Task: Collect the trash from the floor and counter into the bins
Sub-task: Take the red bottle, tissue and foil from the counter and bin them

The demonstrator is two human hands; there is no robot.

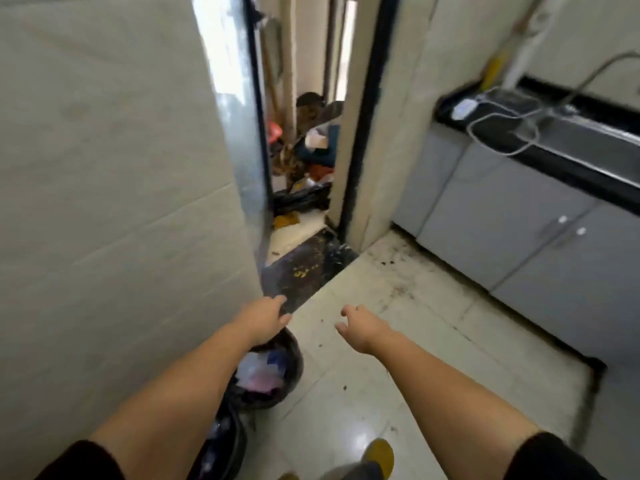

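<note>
A round bin with a black liner (294,358) stands on the floor by the left wall, filled with white, pink and blue trash. A second black-lined bin (227,441) sits just nearer, partly hidden by my left arm. My left hand (266,317) hovers above the far bin's rim, fingers apart and holding nothing. My right hand (362,325) is stretched out over the tiled floor to the right of the bins, fingers loosely spread and holding nothing. Small dark crumbs (388,263) litter the tiles near the doorway.
A doorway (304,168) ahead opens onto a pile of clutter and a black bag (301,200). A dark threshold (308,271) lies below it. Grey cabinets (519,237) with a black counter (561,161), sink and white cable run along the right. My yellow shoe (379,455) is below.
</note>
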